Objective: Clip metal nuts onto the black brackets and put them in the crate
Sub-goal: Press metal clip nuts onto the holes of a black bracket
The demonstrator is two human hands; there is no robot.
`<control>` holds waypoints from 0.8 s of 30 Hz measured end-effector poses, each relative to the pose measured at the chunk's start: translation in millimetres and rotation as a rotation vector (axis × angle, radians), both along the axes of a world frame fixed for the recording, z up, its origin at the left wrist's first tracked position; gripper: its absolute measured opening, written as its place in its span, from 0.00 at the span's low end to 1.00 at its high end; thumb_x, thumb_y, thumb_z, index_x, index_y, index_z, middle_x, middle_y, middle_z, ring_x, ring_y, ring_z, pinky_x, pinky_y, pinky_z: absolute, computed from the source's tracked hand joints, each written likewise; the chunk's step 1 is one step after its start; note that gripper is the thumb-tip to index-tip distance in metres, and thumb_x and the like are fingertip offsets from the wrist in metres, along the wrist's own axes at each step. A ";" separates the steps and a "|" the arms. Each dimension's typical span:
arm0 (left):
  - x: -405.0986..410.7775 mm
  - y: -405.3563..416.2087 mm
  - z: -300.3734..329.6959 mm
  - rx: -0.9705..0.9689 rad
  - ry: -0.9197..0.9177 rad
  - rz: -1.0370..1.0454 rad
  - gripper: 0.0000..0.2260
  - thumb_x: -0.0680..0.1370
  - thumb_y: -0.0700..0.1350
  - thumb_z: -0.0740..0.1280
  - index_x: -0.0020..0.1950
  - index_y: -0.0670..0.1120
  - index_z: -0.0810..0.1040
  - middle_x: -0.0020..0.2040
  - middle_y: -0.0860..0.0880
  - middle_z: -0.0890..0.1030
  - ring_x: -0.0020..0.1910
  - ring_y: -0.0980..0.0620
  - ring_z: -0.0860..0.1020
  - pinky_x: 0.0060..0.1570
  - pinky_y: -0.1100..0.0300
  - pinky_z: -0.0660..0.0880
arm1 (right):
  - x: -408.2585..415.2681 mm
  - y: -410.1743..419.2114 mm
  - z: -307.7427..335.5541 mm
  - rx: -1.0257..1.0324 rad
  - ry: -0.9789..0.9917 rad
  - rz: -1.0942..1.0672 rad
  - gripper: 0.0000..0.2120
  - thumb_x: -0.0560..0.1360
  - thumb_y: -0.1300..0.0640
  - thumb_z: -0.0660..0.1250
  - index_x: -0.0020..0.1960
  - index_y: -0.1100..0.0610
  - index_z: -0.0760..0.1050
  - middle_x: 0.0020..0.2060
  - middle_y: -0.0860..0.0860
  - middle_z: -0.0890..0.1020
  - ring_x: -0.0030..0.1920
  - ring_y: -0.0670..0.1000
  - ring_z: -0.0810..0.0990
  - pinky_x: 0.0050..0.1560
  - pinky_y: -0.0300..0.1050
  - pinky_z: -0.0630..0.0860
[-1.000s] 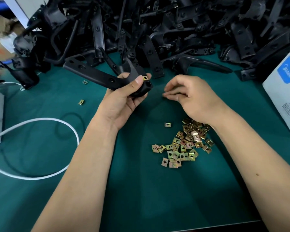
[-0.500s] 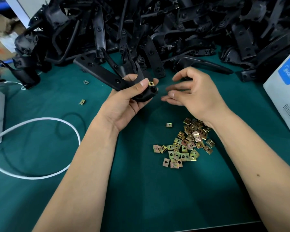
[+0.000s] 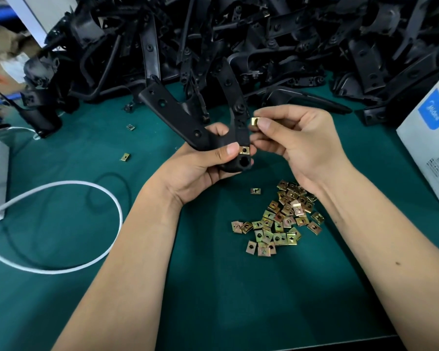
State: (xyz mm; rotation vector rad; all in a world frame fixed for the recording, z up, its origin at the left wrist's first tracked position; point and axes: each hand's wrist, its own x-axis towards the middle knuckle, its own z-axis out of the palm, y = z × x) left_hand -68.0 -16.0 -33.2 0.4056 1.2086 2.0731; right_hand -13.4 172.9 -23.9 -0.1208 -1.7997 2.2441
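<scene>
Cable (image 3: 61, 252), white and looped, lies at the left of the green table (image 3: 213, 300), with two stray nuts (image 3: 125, 157) just beyond it. Behind, a big heap of black brackets (image 3: 264, 34) fills the far edge of the table.

Toward the middle, the left hand (image 3: 200, 165) is closed round the bracket in work (image 3: 178, 117), its fingers wrapped under the body and the thumb pressed beside a fitted nut (image 3: 244, 149) already seated at the near end. Against the view a second ago, the bracket has been raised and turned more upright, so another arm of it now faces the other hand.

The right hand (image 3: 297, 140), which a second ago hovered with nothing visible in it, now pinches a fresh nut (image 3: 254, 121) between thumb and forefinger, the other fingers loosely curled. That nut sits just beside the bracket's upright arm, not yet on it. So one clip looks done and a second is likely about to be pushed on.

Below the right wrist lies the loose pile of nuts (image 3: 279, 219); a white box (image 3: 431, 138) stands at the far right. No crate is in view.
</scene>
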 end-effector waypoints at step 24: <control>-4.6 -2.1 -3.6 -0.088 0.041 -0.040 0.13 0.73 0.35 0.74 0.49 0.48 0.75 0.48 0.42 0.87 0.47 0.45 0.87 0.47 0.55 0.84 | -0.9 1.0 -2.6 -0.002 -0.019 0.089 0.11 0.77 0.69 0.70 0.58 0.62 0.81 0.41 0.62 0.84 0.39 0.57 0.83 0.45 0.50 0.81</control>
